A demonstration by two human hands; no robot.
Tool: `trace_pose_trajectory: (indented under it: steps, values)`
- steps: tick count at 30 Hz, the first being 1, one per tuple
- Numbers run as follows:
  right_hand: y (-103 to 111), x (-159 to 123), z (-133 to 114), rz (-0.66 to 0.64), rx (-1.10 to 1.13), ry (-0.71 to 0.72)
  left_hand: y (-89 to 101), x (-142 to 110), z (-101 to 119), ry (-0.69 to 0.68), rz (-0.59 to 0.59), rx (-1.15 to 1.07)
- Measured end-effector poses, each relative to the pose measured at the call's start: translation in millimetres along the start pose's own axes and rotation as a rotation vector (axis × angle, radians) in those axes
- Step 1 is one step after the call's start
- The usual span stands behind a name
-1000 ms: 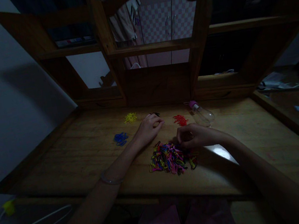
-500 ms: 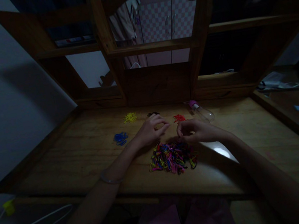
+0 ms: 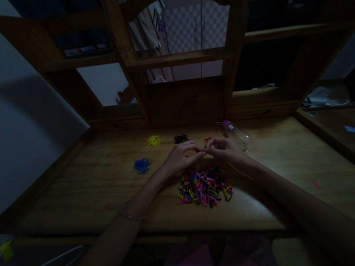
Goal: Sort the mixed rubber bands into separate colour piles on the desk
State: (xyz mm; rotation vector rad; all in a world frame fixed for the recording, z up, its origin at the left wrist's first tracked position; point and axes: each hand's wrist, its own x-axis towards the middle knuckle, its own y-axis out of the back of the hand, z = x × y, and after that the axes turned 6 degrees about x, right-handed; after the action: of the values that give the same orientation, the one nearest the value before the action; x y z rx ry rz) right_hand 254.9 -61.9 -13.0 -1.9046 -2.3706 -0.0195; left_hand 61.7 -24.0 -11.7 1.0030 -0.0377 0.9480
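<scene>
My left hand (image 3: 183,157) and my right hand (image 3: 226,148) meet fingertip to fingertip above the desk, both in a pinch. A tiny dark bit shows where the fingertips touch, too small to name. Just below them lies a mixed heap of colourful small rubber bands (image 3: 203,187). Sorted by colour behind and beside the hands are a yellow pile (image 3: 153,141), a blue pile (image 3: 142,166) and a black pile (image 3: 181,138). My right hand mostly hides the red pile (image 3: 207,139).
A clear bulb-shaped bottle with a purple cap (image 3: 239,135) lies behind my right hand. The wooden desk (image 3: 104,186) backs onto a shelf unit (image 3: 179,60). A white cable with a yellow piece (image 3: 6,251) hangs off the front left.
My right hand has risen from the mixed heap, moving away from me and left to meet my left hand. My left hand has shifted right and nearer, uncovering the black pile.
</scene>
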Motion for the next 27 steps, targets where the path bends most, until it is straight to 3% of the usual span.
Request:
trace_pose_trajectory:
  steps: [4,9,13,18,21,25,27]
  values:
    - [0,-1,1,0.047,0.045,0.012,4.2,3,-18,0.036,0.123,0.147]
    - [6,2,2,0.105,0.036,-0.011,17.2,2,-53,0.275,0.33,0.505]
    - [11,2,-1,0.161,-0.015,-0.041,20.7,0,-68,0.325,0.32,0.574]
    - [18,1,-12,0.108,-0.155,-0.101,18.2,-1,-71,0.309,0.323,0.539]
    - [27,-1,-21,-0.03,-0.342,-0.119,17.6,0,-67,0.291,0.327,0.519]
    - [40,-9,-36,-0.473,-0.597,-0.091,16.1,3,-54,0.189,0.325,0.443]
    - [43,-14,-42,-0.597,-0.639,-0.088,13.4,4,-43,0.12,0.307,0.384]
